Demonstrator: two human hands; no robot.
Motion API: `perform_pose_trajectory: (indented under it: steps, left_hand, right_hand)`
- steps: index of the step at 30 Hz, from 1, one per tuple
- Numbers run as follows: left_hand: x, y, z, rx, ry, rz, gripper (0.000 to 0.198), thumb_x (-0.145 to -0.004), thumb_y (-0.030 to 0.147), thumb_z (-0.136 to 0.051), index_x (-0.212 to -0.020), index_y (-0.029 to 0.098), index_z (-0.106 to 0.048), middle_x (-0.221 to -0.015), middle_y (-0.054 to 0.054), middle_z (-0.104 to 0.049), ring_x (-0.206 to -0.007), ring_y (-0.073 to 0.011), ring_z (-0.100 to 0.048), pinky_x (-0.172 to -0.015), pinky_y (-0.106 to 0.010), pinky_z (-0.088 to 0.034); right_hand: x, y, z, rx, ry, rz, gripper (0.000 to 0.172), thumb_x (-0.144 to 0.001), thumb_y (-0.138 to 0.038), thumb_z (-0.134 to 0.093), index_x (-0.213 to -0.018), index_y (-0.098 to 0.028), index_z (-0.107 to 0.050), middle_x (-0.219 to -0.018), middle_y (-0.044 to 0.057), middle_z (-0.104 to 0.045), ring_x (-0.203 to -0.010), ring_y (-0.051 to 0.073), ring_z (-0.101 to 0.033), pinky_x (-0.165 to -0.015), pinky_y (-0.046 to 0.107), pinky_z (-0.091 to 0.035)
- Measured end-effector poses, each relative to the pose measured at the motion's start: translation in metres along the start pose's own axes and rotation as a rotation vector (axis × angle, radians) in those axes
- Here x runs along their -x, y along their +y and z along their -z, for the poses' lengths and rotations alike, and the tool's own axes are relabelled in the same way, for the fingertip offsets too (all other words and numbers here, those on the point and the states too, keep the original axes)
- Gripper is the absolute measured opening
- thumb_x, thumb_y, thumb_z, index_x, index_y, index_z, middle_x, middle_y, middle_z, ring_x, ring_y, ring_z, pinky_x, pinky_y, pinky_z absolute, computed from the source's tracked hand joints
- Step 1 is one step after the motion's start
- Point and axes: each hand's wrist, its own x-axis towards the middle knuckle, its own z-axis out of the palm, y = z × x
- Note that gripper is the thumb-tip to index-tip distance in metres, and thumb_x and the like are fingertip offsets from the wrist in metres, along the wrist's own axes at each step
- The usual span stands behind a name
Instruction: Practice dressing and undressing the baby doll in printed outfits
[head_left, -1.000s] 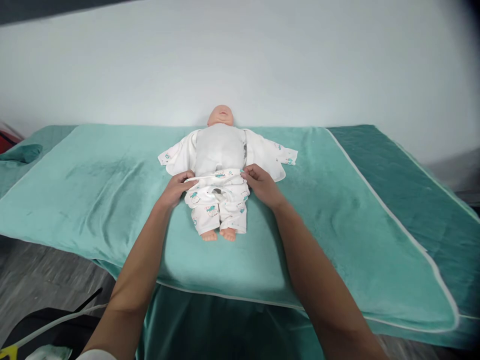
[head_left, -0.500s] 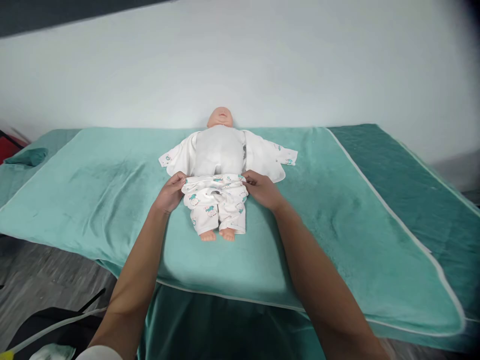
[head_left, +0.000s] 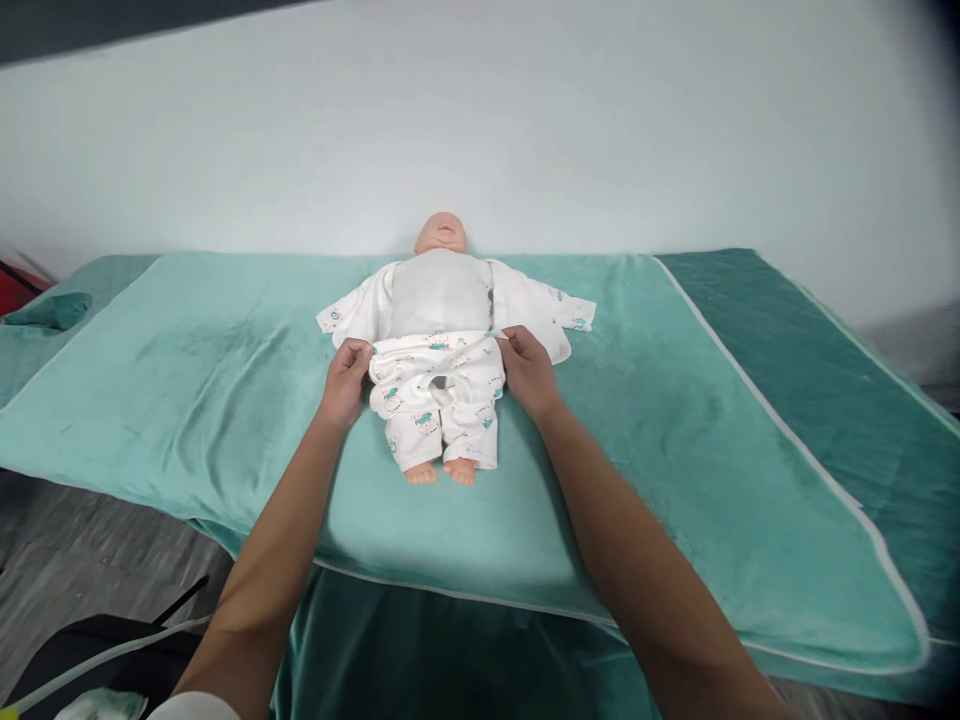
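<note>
A baby doll lies on its back, head toward the wall, with its white cloth torso bare in front. Its arms are in the sleeves of a white printed shirt that lies spread apart at both sides. White printed baby pants cover the doll's legs, with an opening at the crotch and the feet showing below. My left hand pinches the waistband at its left end. At the right end, my right hand grips the waistband too. The band is stretched across the doll's lower belly.
The doll rests on a light green cover with white piping, over a darker green sheet. A pale wall stands behind. At lower left are a black seat-like object and a pale tube above the grey floor.
Both hands have drawn the pants' waistband a little farther up the doll's body, toward its belly. My right hand has also moved slightly to the right, widening the band.
</note>
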Motion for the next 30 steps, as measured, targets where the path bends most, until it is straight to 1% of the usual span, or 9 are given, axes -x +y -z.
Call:
perform_pose_trajectory:
  steps: [3,6,10,14,16,18,20,26,30]
  left_hand:
    - [-0.001,-0.001,-0.003,-0.195,0.060,-0.116,0.028,-0.090,0.046,-0.071,-0.084,0.021,-0.060,-0.076,0.003,-0.051,-0.071,-0.0118,-0.046,-0.067,-0.024,-0.038]
    - [-0.001,0.002,-0.006,-0.362,0.054,-0.170,0.028,-0.092,0.048,-0.067,-0.085,0.021,-0.061,-0.080,0.001,-0.054,-0.077,-0.0137,-0.049,-0.072,-0.025,-0.039]
    - [-0.002,0.006,-0.008,-0.381,-0.009,-0.071,0.030,-0.092,0.049,-0.066,-0.083,0.021,-0.062,-0.075,0.002,-0.053,-0.071,-0.0135,-0.047,-0.066,-0.026,-0.037]
    - [-0.002,0.008,-0.006,-0.340,-0.050,0.013,0.032,-0.094,0.048,-0.060,-0.081,0.019,-0.064,-0.075,0.001,-0.056,-0.070,-0.0130,-0.047,-0.065,-0.025,-0.036]
    - [-0.002,0.007,-0.005,-0.303,-0.079,0.049,0.023,-0.092,0.041,-0.064,-0.085,0.020,-0.066,-0.080,0.001,-0.060,-0.073,-0.0131,-0.050,-0.067,-0.024,-0.039]
    - [-0.002,0.007,-0.002,-0.249,-0.124,0.091,0.013,-0.085,0.031,-0.070,-0.091,0.021,-0.067,-0.085,0.001,-0.063,-0.077,-0.0130,-0.054,-0.070,-0.024,-0.041]
    - [-0.001,0.008,0.001,-0.196,-0.186,0.119,0.020,-0.079,0.024,-0.074,-0.098,0.022,-0.067,-0.094,0.001,-0.067,-0.084,-0.0137,-0.059,-0.076,-0.024,-0.044]
    - [0.000,0.010,0.007,-0.171,-0.258,0.103,0.024,-0.078,0.031,-0.080,-0.094,0.021,-0.066,-0.138,-0.007,-0.062,-0.120,-0.0208,-0.061,-0.098,-0.029,-0.046]
    - [0.000,0.008,0.004,-0.227,-0.211,0.008,0.023,-0.082,0.037,-0.078,-0.089,0.021,-0.063,-0.144,-0.010,-0.060,-0.132,-0.0245,-0.057,-0.105,-0.035,-0.045]
  right_hand:
    - [-0.001,-0.002,0.002,0.079,-0.019,-0.046,0.036,-0.093,-0.052,-0.056,-0.072,-0.023,-0.055,-0.065,-0.002,-0.052,-0.064,0.015,-0.046,-0.059,0.030,-0.036]
    - [-0.002,-0.002,0.002,0.077,-0.067,-0.048,0.034,-0.091,-0.054,-0.058,-0.074,-0.023,-0.058,-0.066,-0.002,-0.052,-0.065,0.015,-0.046,-0.060,0.031,-0.036]
    - [-0.001,-0.001,0.006,-0.056,-0.180,-0.037,0.031,-0.083,-0.055,-0.067,-0.084,-0.024,-0.062,-0.071,-0.003,-0.058,-0.067,0.015,-0.050,-0.062,0.029,-0.039]
    - [0.002,-0.008,0.013,-0.133,-0.368,-0.025,0.030,-0.073,-0.042,-0.081,-0.089,-0.024,-0.064,-0.086,0.000,-0.069,-0.081,0.018,-0.061,-0.077,0.032,-0.048]
    - [0.003,-0.011,0.015,-0.131,-0.417,-0.036,0.029,-0.073,-0.040,-0.082,-0.088,-0.023,-0.065,-0.088,0.000,-0.071,-0.083,0.019,-0.062,-0.081,0.034,-0.048]
    - [0.003,-0.010,0.015,-0.127,-0.401,-0.036,0.028,-0.074,-0.043,-0.080,-0.086,-0.023,-0.065,-0.087,0.001,-0.072,-0.082,0.019,-0.062,-0.081,0.035,-0.049]
    - [0.002,-0.007,0.014,-0.100,-0.366,-0.036,0.028,-0.078,-0.047,-0.076,-0.083,-0.023,-0.064,-0.084,0.000,-0.070,-0.078,0.018,-0.060,-0.078,0.034,-0.048]
    - [-0.002,-0.002,0.013,0.008,-0.260,-0.065,0.042,-0.085,-0.061,-0.065,-0.072,-0.022,-0.057,-0.061,-0.005,-0.048,-0.061,0.013,-0.038,-0.058,0.029,-0.032]
    - [0.000,-0.002,0.008,0.000,-0.184,-0.029,0.036,-0.088,-0.057,-0.064,-0.078,-0.023,-0.060,-0.069,-0.003,-0.054,-0.067,0.015,-0.046,-0.061,0.029,-0.037]
